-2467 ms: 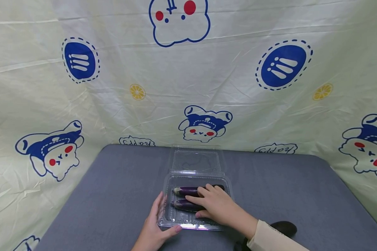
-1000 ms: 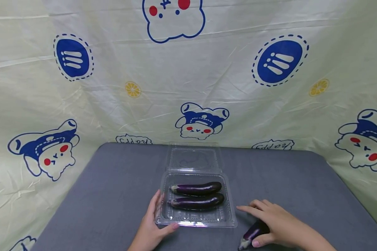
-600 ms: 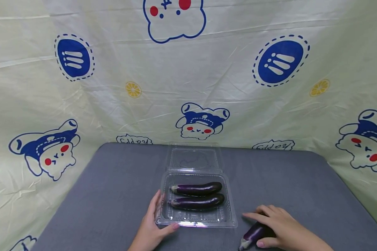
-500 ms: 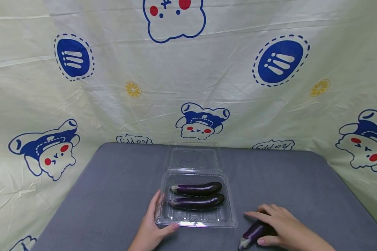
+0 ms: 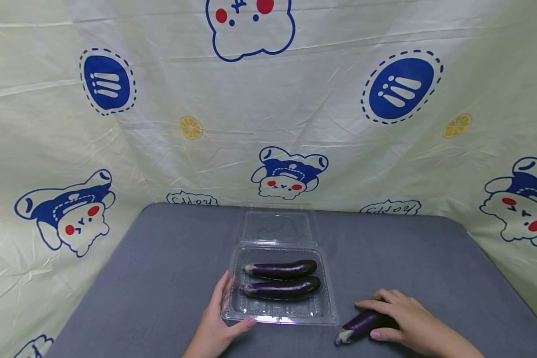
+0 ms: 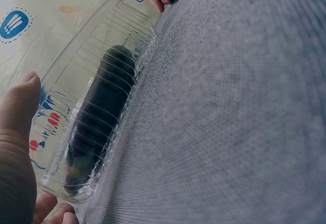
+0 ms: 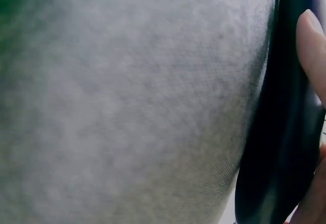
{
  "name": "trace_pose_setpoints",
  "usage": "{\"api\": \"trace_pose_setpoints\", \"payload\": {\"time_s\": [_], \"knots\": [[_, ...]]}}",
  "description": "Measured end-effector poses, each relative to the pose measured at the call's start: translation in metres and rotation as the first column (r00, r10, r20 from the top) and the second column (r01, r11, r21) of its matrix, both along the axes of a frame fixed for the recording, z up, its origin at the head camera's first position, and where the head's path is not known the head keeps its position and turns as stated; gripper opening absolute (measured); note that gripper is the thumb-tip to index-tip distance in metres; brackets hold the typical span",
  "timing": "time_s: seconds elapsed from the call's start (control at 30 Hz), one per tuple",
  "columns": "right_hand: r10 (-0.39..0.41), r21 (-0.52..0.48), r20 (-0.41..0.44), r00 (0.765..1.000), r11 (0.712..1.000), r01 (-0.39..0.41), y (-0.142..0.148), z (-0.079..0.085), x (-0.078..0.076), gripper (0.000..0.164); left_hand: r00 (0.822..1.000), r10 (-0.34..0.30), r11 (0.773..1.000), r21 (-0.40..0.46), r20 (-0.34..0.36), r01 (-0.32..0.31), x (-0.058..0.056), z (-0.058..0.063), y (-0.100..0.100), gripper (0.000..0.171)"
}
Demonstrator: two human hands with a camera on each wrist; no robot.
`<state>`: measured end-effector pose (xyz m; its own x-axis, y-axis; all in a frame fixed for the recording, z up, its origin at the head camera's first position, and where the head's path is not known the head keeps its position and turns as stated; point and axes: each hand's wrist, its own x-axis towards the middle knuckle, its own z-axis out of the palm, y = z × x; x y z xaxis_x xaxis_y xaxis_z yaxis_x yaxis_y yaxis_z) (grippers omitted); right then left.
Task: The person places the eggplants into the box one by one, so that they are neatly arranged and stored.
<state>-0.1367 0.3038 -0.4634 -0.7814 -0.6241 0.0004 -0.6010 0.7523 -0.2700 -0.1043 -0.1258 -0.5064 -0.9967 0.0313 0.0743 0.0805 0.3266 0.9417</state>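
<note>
Head view: a clear plastic box sits on the grey worktop, midway between its left and right edges, with its hinged lid folded back to the worktop's far edge. Inside the box lie two dark purple eggplants, the far eggplant and the near eggplant, side by side with their stalk ends toward the worktop's left edge.

The left hand grips the box at its near left corner, thumb on the near rim and fingers along the left side. In the left wrist view, a dark eggplant shows through the ribbed wall.

The right hand holds the third eggplant outside the box, on the side toward the worktop's right edge, fingers over its far side and thumb against its near side. The stalk end points out from the hand toward the worktop's left edge; whether the underside touches the worktop cannot be told. Behind the worktop's far edge hangs a pale printed sheet with blue, red and yellow figures.
</note>
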Motion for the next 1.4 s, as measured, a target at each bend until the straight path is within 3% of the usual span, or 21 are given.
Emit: {"api": "trace_pose_setpoints", "payload": {"time_s": [0.17,0.5,0.6,0.67,0.83,1.17,1.4], "knots": [[-0.003,-0.036,0.005,1.000,0.999,0.003,0.000,-0.001,-0.001,0.044,1.000,0.002,1.000,0.002,0.004,-0.002,0.000,0.000,0.000,0.114],[-0.083,-0.025,0.112,0.990,0.996,0.086,0.000,0.006,-0.001,0.048,1.000,-0.002,1.000,0.005,0.011,0.002,0.001,0.002,0.000,0.114],[-0.117,-0.017,0.068,0.991,0.993,0.118,0.000,0.008,-0.002,0.048,1.000,0.001,1.000,-0.001,0.009,-0.001,0.001,0.002,0.000,0.114],[-0.129,-0.027,-0.010,0.992,0.991,0.129,0.000,0.008,-0.003,0.048,1.000,0.003,1.000,-0.002,0.008,-0.003,0.001,0.002,0.000,0.114],[-0.183,-0.085,-0.156,0.971,0.982,0.171,-0.005,0.009,-0.006,0.050,1.000,-0.001,1.000,0.005,-0.007,0.001,0.000,0.000,-0.001,0.115],[-0.235,-0.024,-0.174,0.956,0.972,0.234,-0.019,0.031,-0.018,0.051,1.000,-0.004,1.000,0.010,-0.016,0.004,0.000,-0.001,-0.001,0.115],[-0.237,-0.023,-0.200,0.951,0.971,0.237,-0.014,0.036,-0.026,0.052,1.000,-0.004,1.000,0.002,-0.009,0.004,-0.001,0.000,0.000,0.115]]}}
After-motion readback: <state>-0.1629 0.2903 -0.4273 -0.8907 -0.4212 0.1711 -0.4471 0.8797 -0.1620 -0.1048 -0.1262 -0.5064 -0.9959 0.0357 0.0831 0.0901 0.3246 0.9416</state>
